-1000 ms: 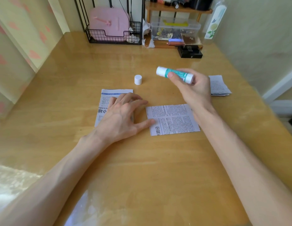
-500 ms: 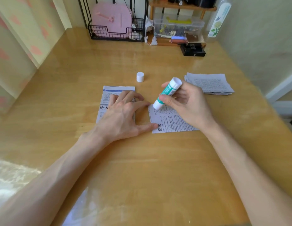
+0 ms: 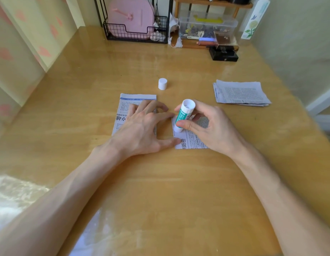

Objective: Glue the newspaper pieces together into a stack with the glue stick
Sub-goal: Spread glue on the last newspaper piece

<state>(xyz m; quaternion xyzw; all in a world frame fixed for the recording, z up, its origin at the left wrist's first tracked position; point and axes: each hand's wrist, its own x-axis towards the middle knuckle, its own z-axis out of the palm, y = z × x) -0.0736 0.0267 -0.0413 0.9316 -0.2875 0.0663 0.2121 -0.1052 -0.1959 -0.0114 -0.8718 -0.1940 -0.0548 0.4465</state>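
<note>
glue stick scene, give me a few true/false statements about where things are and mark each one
1. The right hand holds the glue stick with its lower end on a newspaper piece. True.
2. The white cap is on the glue stick. False: it stands alone on the table.
3. The left hand lies flat on another newspaper piece. True.
4. The spare newspaper pile lies under the left hand. False: it lies apart, far right.

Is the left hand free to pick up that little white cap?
Probably yes. The left hand lies flat on a newspaper piece, holding nothing, and the white cap stands just beyond it on bare table, nothing between.
</note>
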